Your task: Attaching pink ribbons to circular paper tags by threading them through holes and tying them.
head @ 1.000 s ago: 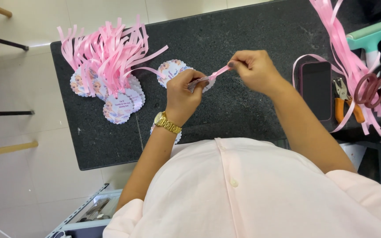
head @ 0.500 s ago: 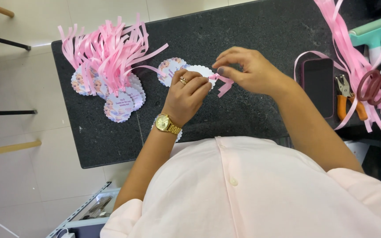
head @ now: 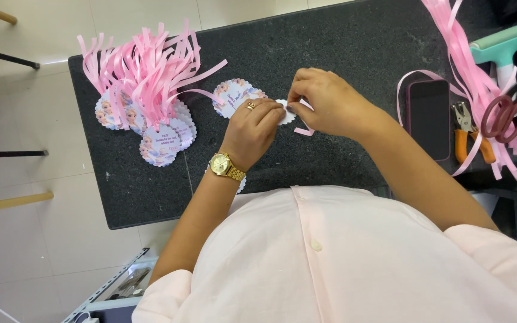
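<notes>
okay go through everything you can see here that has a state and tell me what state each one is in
left hand: closed on a round tag.
right hand: pinching a pink ribbon piece at the tag.
round tag: held above the counter.
finished tags: piled, ribbons attached.
phone: flat, screen dark.
scissors: lying on loose ribbons.
pliers: lying flat, unused.

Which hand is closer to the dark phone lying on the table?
Right. The right hand is at the small tag in the middle of the table, just left of the phone. The left hand is farther left, beyond the right one.
</notes>
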